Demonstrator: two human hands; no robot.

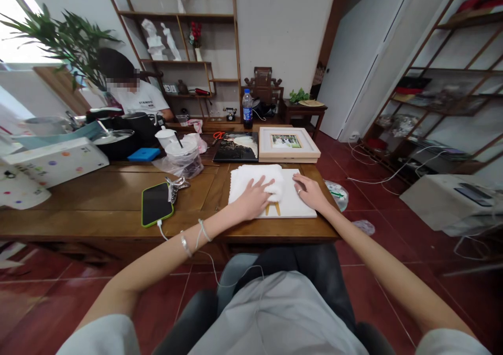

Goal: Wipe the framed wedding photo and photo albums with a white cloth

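- With the white board [293, 200] as the dial's centre and twelve straight ahead, the brown table [118, 200] is stretching well out toward nine o'clock, its right end lying just past the board.
- A white cloth [240, 179] is covering the board's nine-to-twelve part; two gold strips [277, 210] are showing near six, below the cloth.
- The left hand [257, 197] is resting palm down on the cloth, fingers spread apart; whether it is pinching any fabric, I cannot tell.
- The right hand [308, 191] is lying on the board at three o'clock, fingers extended and close together.
- At twelve, a picture frame [286, 141] is lying just beyond the board; a dark picture [236, 148] is lying beside it, toward ten-thirty.
- A bottle [247, 109] is standing near eleven.
- At nine, a phone [157, 204] is lying with a white cable plugged in.
- Around ten, a lidded cup [183, 148] is standing in clear plastic, a blue box [144, 154] is lying near it, and a person [145, 100] in a white shirt is sitting beyond.
- Wall shelves [223, 79] are rising at eleven, a white door [361, 66] is standing at one, and red floor tiles [385, 239] are spreading out toward four.
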